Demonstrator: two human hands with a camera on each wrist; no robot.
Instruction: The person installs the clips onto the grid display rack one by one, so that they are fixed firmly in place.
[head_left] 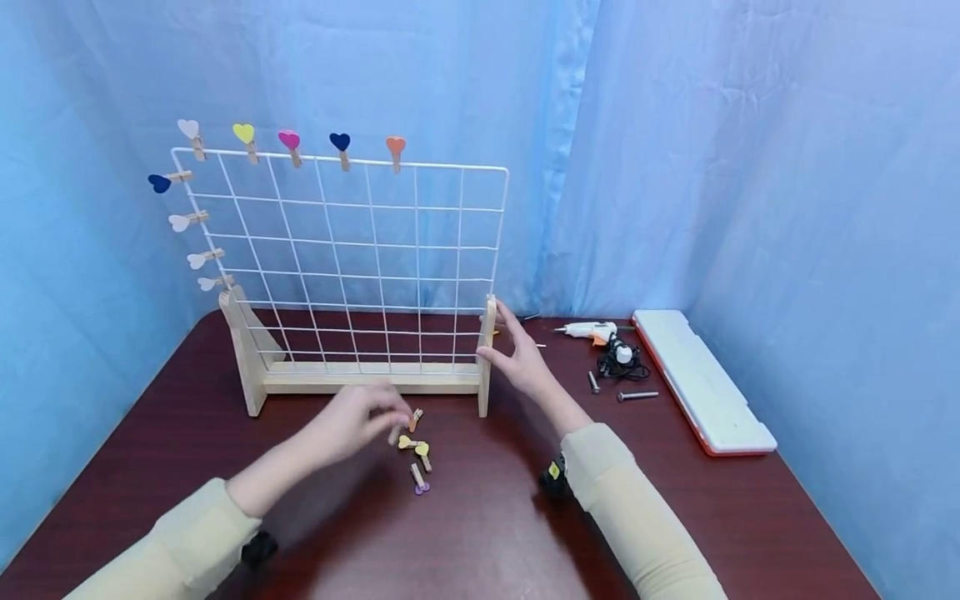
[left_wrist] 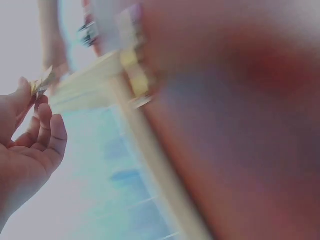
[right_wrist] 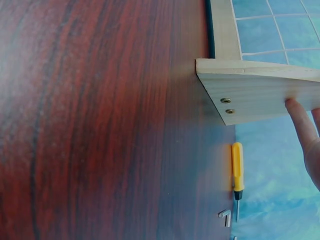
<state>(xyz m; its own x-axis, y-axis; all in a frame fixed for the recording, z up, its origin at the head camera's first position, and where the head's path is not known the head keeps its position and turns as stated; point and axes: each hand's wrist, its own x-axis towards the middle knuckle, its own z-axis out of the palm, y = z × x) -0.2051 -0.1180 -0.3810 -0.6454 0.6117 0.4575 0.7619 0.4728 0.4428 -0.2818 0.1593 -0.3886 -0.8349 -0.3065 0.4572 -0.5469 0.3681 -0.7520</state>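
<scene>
My left hand (head_left: 360,421) pinches a small wooden clothespin (left_wrist: 42,85) between thumb and index finger, just above the table in front of the stand. Blur hides the colour of its heart. Beneath and beside it lie several heart clothespins: an orange one (head_left: 413,420), two yellow ones (head_left: 423,454) and a purple one (head_left: 420,479). My right hand (head_left: 520,358) holds the right upright of the wooden stand (head_left: 486,375), thumb across its front edge, a finger against its outer face. The white wire grid (head_left: 352,242) stands in it, with heart clothespins along the top and left edges.
A white glue gun (head_left: 588,331), a coiled black cable (head_left: 624,362), two bolts (head_left: 637,396) and a long white case with a red edge (head_left: 705,379) lie on the right. Beyond the upright are a yellow screwdriver (right_wrist: 237,167) and a hex key (right_wrist: 226,217). Blue curtains hang behind.
</scene>
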